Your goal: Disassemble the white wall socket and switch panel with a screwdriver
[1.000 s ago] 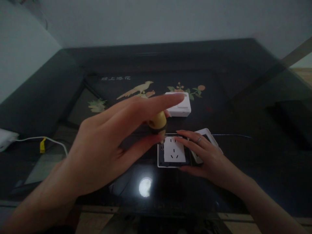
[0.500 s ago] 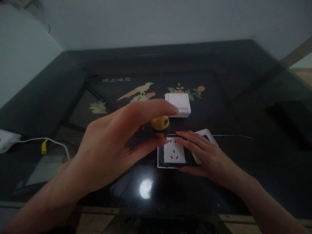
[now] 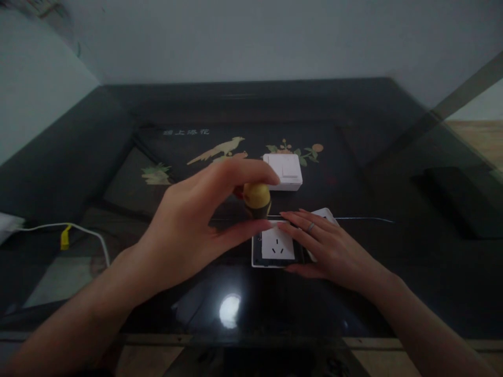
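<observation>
My left hand (image 3: 196,230) pinches a screwdriver with a yellow and black handle (image 3: 257,199), held upright over the top left corner of a white wall socket (image 3: 277,246) that lies on the dark glossy table (image 3: 385,293). My right hand (image 3: 330,248) rests flat on the socket's right side, fingers stretched out, a ring on one finger. A white frame piece (image 3: 324,213) peeks out from under that hand.
A white wall switch (image 3: 283,170) lies just behind the screwdriver. A white cable with a yellow tag (image 3: 65,235) runs along the table's left side. A dark flat object (image 3: 451,201) sits at the right. The table's front edge is near me.
My left index finger has curled down over the screwdriver handle, and the handle has turned a little between my fingers. The view shifted slightly; my right hand stays on the socket.
</observation>
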The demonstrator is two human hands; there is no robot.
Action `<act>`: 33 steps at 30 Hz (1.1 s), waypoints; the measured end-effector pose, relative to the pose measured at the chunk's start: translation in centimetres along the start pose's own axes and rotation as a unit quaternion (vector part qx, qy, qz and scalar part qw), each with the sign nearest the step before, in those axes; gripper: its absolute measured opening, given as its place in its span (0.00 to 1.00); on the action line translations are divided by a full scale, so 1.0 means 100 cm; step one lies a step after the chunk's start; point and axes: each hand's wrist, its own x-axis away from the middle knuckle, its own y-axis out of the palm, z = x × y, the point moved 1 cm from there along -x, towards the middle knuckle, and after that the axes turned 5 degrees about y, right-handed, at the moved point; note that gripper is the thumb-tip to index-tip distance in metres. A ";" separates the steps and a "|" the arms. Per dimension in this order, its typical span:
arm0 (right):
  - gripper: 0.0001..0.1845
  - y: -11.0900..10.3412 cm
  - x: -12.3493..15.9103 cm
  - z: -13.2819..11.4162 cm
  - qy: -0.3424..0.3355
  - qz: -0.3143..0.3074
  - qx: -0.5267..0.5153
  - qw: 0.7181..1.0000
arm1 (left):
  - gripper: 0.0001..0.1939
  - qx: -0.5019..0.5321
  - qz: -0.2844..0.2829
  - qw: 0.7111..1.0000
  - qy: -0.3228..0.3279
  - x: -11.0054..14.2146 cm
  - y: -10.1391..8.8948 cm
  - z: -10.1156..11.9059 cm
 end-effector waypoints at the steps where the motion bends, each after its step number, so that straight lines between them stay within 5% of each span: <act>1: 0.33 0.000 0.000 0.000 0.000 -0.003 0.000 1.000 | 0.21 -0.021 0.005 1.000 0.010 0.000 0.000 0.000; 7: 0.32 -0.002 -0.001 0.000 -0.013 0.000 0.022 1.000 | 0.23 0.082 -0.050 0.994 -0.047 0.001 -0.003 0.005; 14: 0.32 -0.006 -0.010 0.005 -0.077 0.014 0.054 0.995 | 0.16 -0.035 -0.009 0.999 0.019 -0.002 -0.003 0.008; 21: 0.34 -0.009 -0.019 0.007 -0.111 -0.002 0.078 0.991 | 0.25 0.008 -0.076 0.997 -0.019 -0.001 -0.005 0.005; 28: 0.34 -0.007 -0.017 0.008 -0.114 -0.014 0.089 0.989 | 0.29 0.042 0.046 0.997 -0.047 0.000 -0.023 0.009; 33: 0.37 -0.011 -0.017 0.006 -0.105 -0.033 0.110 0.988 | 0.32 -0.023 -0.001 0.992 -0.123 -0.005 -0.014 -0.024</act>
